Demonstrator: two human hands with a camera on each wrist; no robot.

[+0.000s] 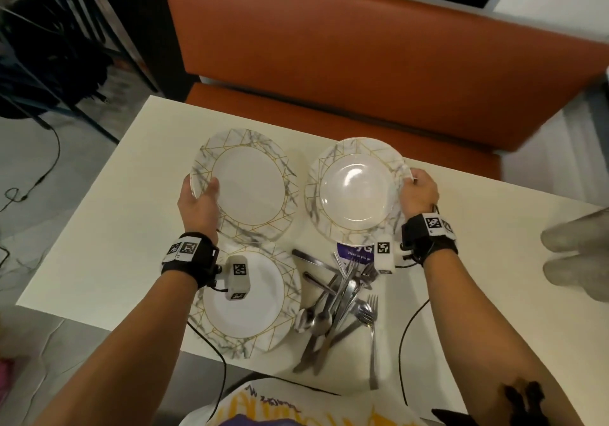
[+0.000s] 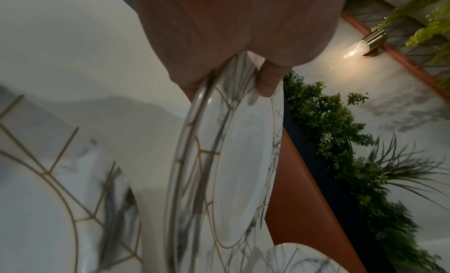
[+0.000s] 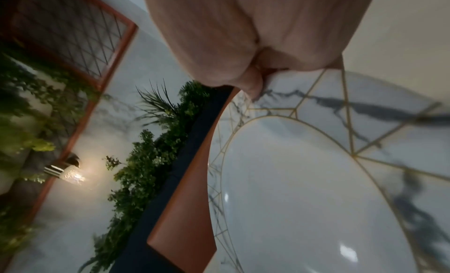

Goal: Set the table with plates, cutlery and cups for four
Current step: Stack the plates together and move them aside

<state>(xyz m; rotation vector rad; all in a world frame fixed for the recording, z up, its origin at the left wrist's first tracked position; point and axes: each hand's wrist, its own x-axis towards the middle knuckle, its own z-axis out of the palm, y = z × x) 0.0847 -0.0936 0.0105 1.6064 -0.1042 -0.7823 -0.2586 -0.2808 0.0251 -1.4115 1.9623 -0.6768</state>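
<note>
- Table [image 1: 108,228] was a cream slab with a fair strip of bare top along its left edge, and floor beyond that.
- Left hand [image 1: 199,206] gripped the far-left plate [image 1: 250,191] by its left rim, thumb on top and fingers curled under. From the left wrist view that plate [image 2: 233,161] looked tilted up off the table, not lying flat.
- Near plate [image 1: 250,297] sat flat by the near edge, right under the left wrist, nothing on it. Its far rim ran close to the held plate, couldn't tell if they touched.
- Cutlery [image 1: 336,307] was a messy heap just right of the near plate: forks, spoons and knives crossing each other, some handles reaching toward the near edge.
- A purple card [image 1: 354,252] poked out from under the right plate, by the fork tips.
- Right hand [image 1: 418,195] pinched the right plate [image 1: 357,191] at its right rim, thumb over, fingers below. Plate was empty too, with only a slim gap to the far-left plate.
- Right of that hand the table was open top out to the right.
- Orange bench [image 1: 362,63] ran along the far edge.
</note>
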